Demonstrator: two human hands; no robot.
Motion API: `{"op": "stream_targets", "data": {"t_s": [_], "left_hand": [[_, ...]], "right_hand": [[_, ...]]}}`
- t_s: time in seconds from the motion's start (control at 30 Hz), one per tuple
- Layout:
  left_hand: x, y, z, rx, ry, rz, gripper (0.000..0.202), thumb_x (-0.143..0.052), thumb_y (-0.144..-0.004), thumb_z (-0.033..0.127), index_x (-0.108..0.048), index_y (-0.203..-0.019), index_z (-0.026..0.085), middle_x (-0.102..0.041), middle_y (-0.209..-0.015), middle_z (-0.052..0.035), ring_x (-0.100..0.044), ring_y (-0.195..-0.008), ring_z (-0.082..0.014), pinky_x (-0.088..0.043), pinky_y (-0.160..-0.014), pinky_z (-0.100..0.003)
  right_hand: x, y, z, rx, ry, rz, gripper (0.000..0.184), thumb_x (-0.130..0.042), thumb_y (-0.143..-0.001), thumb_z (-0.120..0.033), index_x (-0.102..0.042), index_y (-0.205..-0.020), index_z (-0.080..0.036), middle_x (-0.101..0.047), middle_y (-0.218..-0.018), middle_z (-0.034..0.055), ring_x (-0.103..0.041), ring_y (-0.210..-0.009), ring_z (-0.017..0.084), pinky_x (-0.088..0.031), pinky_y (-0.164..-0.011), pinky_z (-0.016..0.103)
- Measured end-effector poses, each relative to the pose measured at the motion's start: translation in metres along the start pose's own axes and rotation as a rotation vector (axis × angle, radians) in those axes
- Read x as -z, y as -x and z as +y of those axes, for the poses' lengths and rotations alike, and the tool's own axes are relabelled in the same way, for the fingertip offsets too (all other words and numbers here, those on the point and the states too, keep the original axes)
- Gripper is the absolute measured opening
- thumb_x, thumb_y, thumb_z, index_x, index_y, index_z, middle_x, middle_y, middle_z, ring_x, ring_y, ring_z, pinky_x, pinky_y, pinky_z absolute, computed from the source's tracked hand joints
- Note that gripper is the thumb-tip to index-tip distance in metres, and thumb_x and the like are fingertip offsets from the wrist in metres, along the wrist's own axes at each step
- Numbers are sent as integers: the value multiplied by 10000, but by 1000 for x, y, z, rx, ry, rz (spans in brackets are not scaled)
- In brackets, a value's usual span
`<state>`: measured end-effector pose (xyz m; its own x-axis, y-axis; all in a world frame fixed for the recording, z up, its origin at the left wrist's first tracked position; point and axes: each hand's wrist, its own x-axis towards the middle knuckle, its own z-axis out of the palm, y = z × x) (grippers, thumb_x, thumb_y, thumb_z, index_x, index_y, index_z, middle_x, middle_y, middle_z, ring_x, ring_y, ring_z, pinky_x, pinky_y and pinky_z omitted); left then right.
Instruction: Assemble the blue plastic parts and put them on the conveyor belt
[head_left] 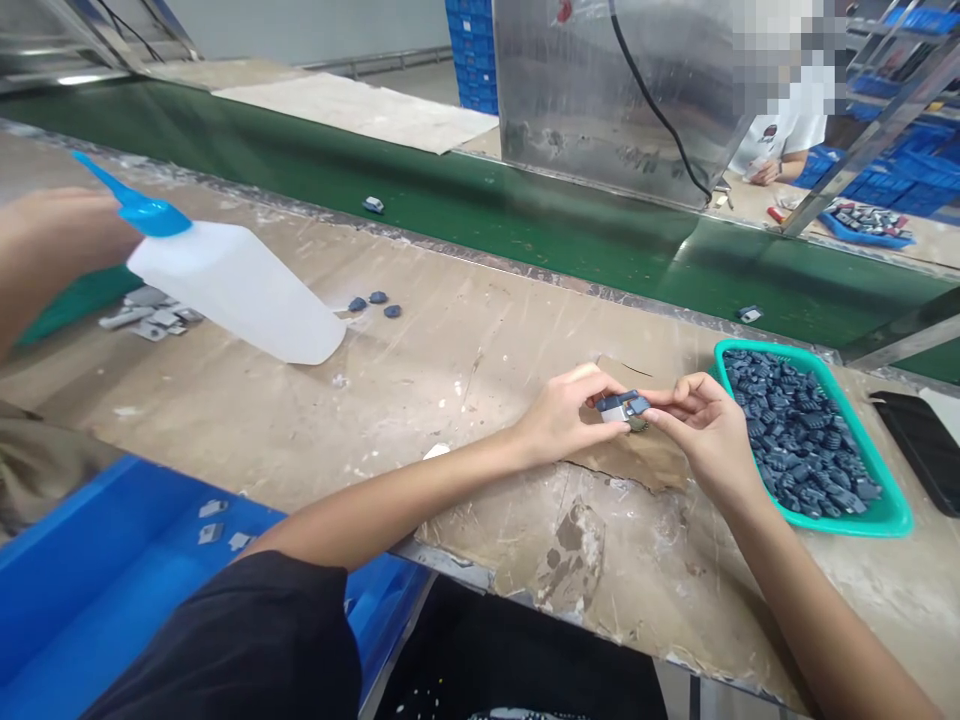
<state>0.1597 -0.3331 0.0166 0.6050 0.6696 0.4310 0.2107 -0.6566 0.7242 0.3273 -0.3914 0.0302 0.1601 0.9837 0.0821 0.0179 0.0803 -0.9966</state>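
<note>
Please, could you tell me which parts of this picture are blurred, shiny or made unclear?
Head view: the co-worker's bare hand at far left looks blurred; the large silver metal box shows dull reflections; coarse pixels hide part of the white-shirted person at upper right.

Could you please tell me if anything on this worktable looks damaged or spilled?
Yes. The brown table covering looks worn: between the left hand and the front edge, it has ragged dark patches. White smears also mark it; I cannot tell whether they are fresh spills or old stains.
</note>
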Motion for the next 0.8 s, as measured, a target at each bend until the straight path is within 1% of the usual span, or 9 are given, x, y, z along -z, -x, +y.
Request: {"op": "stream_targets", "data": {"t_s": [0.2,0.33,0.4,0.5,0.57,0.6,0.7,0.73,0.8], "left_hand": [[-2,3,-3,-33,-14,65,232,-650,-689,267,-628,-882,141,-565,-736,-18,-525,-671,-107,-424,-615,-210],[-4,4,-6,-106,-46,129,225,-629,-708,280,-641,-888,146,-585,-712,-24,-535,-655,-107,-430,-594,-213],[-5,4,-6,-134,-57,165,225,-628,-710,279,-643,-889,144,-591,-700,-24,-534,-641,-103,-433,-584,-212],[-2,3,-3,-187,-59,188,232,-634,-710,279,-640,-901,147,-603,-710,-28,-543,-648,-103,-447,-584,-215],[3,2,3,-253,-85,195,228,-629,-720,273,-633,-916,155,-607,-723,-30,-549,-662,-107,-461,-596,-225],[5,2,8,-300,-110,198,219,-623,-727,262,-628,-920,158,-607,-724,-29,-547,-661,-108,-466,-599,-229],[13,5,25,-452,-185,195,212,-610,-738,198,-605,-946,154,-599,-702,-23,-533,-632,-100,-470,-593,-227],[15,7,32,-486,-202,192,223,-608,-737,177,-594,-959,152,-594,-692,-20,-528,-623,-98,-469,-587,-225],[16,11,44,-513,-226,188,255,-607,-735,150,-572,-987,151,-585,-678,-15,-522,-615,-101,-466,-575,-226]], "right_hand": [[-6,7,1,87,103,25,293,-706,-656,-225,-420,-720,-222,-635,-746,-13,-645,-854,173,-534,-765,300],[-11,15,3,154,217,54,262,-686,-686,-243,-428,-723,-223,-596,-745,-1,-629,-909,205,-531,-769,322],[-12,16,3,160,217,55,254,-681,-694,-247,-429,-712,-220,-592,-736,-1,-624,-926,210,-527,-770,315],[-10,12,0,132,120,23,249,-681,-696,-256,-435,-706,-219,-609,-741,-3,-634,-887,190,-522,-759,290],[-6,8,-5,37,9,-71,238,-677,-702,-281,-455,-766,-226,-630,-788,-2,-641,-836,168,-521,-734,280],[-3,6,-9,-44,-54,-157,249,-669,-710,-305,-467,-838,-235,-640,-828,4,-642,-814,162,-522,-726,288],[2,8,-18,-271,-226,-449,487,-647,-719,-394,-404,-1122,-269,-649,-911,32,-642,-785,165,-522,-707,326],[2,11,-20,-300,-263,-512,555,-640,-720,-415,-365,-1182,-276,-650,-915,37,-641,-779,166,-521,-699,328],[3,18,-23,-272,-284,-548,617,-632,-721,-441,-320,-1233,-294,-652,-906,35,-639,-760,163,-517,-671,311]]}}
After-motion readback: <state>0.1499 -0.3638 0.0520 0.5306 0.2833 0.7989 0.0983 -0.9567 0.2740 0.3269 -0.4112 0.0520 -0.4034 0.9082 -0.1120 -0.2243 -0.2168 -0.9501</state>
